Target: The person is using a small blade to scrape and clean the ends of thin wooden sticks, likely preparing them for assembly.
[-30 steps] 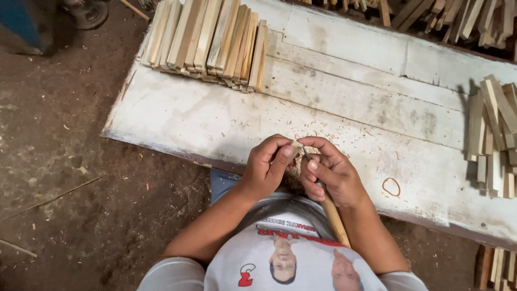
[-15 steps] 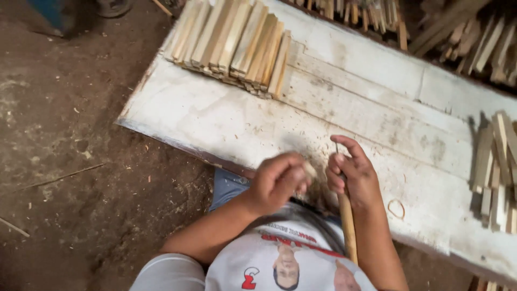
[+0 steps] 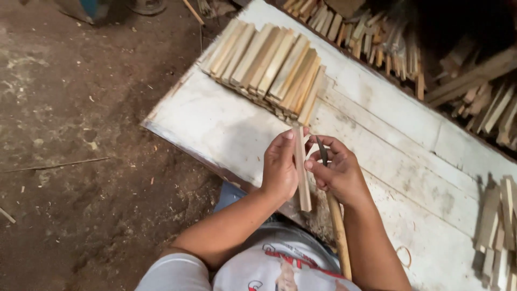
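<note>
Left hand: the left hand (image 3: pixel 280 167) is closed around a thin wooden slat (image 3: pixel 301 170), thumb along its edge, holding it upright and a little tilted above the near edge of the table.
Right hand: the right hand (image 3: pixel 336 172) is curled around a knife (image 3: pixel 331 210) with a long wooden handle; its dark curved blade rises between the fingers, just beside the slat.
Slat: pale wood, long and narrow, held between both hands, its lower end over the table edge.
Table: a white, worn plank table (image 3: pixel 215 124) in front of the person.
Stack: a stack of slats (image 3: pixel 266 67) lies on the far left part of the table.
Other wood: more wood pieces (image 3: pixel 498 226) lie at the right edge.
Floor: a dirt floor (image 3: pixel 70 134) to the left.
Small item: a rubber band (image 3: pixel 403 256) lies on the table near the right forearm.
</note>
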